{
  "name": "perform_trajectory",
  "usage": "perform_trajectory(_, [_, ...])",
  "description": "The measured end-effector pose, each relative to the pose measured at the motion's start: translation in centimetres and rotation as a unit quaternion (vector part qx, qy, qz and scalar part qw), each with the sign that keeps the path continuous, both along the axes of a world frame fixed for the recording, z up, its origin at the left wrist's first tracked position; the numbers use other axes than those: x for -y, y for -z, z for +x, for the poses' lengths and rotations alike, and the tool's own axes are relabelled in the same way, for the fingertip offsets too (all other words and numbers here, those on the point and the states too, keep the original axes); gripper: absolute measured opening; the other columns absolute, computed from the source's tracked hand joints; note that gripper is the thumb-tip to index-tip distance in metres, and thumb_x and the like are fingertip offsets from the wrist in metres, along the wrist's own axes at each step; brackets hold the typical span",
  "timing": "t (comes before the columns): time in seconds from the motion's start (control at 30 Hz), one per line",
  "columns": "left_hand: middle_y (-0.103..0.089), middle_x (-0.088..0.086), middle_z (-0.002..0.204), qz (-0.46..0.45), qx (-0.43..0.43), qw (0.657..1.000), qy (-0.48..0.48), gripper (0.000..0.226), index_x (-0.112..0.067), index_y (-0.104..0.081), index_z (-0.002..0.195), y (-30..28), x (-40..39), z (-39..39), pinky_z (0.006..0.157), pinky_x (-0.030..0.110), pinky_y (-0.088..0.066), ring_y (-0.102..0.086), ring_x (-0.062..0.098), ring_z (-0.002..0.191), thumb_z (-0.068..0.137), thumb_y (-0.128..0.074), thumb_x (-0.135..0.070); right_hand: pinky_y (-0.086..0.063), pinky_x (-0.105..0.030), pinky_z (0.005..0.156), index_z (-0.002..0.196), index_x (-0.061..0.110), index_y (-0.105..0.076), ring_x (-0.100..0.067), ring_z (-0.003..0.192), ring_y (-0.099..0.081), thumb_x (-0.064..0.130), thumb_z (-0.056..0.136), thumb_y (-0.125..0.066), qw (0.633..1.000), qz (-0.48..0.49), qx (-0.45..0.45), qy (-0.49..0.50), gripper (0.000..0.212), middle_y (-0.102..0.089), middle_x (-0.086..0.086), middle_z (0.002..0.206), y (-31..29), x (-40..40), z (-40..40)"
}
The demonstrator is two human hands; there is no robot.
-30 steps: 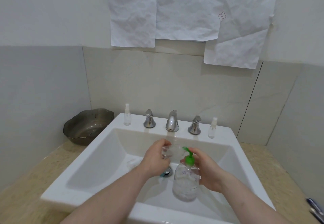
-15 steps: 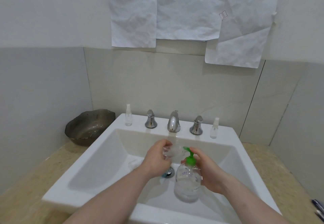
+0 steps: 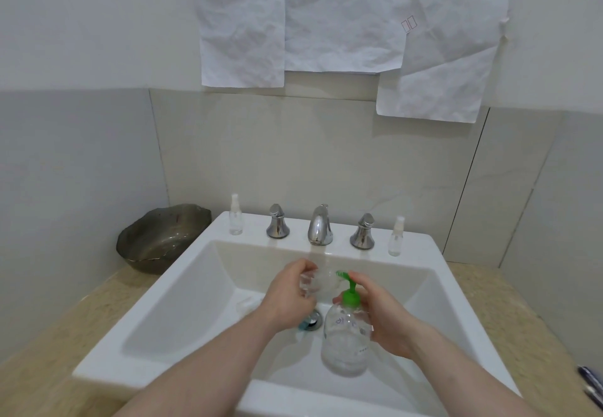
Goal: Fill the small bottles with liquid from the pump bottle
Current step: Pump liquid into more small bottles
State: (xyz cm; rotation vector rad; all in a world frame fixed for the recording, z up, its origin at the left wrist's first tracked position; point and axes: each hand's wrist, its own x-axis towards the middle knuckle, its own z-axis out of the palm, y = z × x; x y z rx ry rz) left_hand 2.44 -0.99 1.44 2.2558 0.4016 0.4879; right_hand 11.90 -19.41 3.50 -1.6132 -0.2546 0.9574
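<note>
Over the white sink (image 3: 182,289), my right hand (image 3: 381,318) grips a clear pump bottle (image 3: 346,341) with a green pump head (image 3: 349,292); one finger lies on top of the pump. My left hand (image 3: 288,299) holds a small clear bottle (image 3: 318,284) tilted against the green spout. Two more small spray bottles stand on the sink's back ledge: one at the left (image 3: 235,216), one at the right (image 3: 395,237).
A chrome tap (image 3: 320,225) with two chrome handles (image 3: 277,222) (image 3: 362,232) stands on the ledge. A dark bowl (image 3: 160,238) rests on the beige counter at the left. Pens (image 3: 592,384) lie at the right edge. The drain (image 3: 311,320) is below my hands.
Both hands and the bottles stay over the basin nearly unmoved; the small bottle has shifted slightly closer to the spout. The camera has tipped a little.
</note>
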Motion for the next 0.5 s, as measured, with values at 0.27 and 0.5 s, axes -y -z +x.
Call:
perform_trajectory(0.27, [-0.058,-0.008,0.123,-0.001,-0.005,1.000,0.005,0.057,-0.023,-0.057,0.126,0.03,-0.05,0.03,0.078,0.000,-0.039,-0.057,0.008,0.107,0.074,-0.060,-0.002,-0.045,-0.032,0.074,0.112,0.010,-0.078,-0.016,0.082,-0.062,0.052,0.094,-0.059,1.000,0.003,0.001,-0.003,0.049,-0.074,0.002,0.100,-0.27,0.08,0.20])
perform_trajectory(0.5, [-0.057,-0.008,0.124,-0.002,-0.001,1.000,0.002,0.059,-0.024,-0.056,0.129,-0.05,-0.15,0.02,0.074,0.001,-0.041,-0.057,0.008,0.105,0.074,-0.059,-0.001,-0.043,-0.036,0.090,0.114,0.013,-0.078,-0.017,0.090,-0.063,0.071,0.089,-0.055,1.000,-0.011,0.011,-0.014,0.068,-0.074,0.004,0.101,0.23,-0.13,0.03])
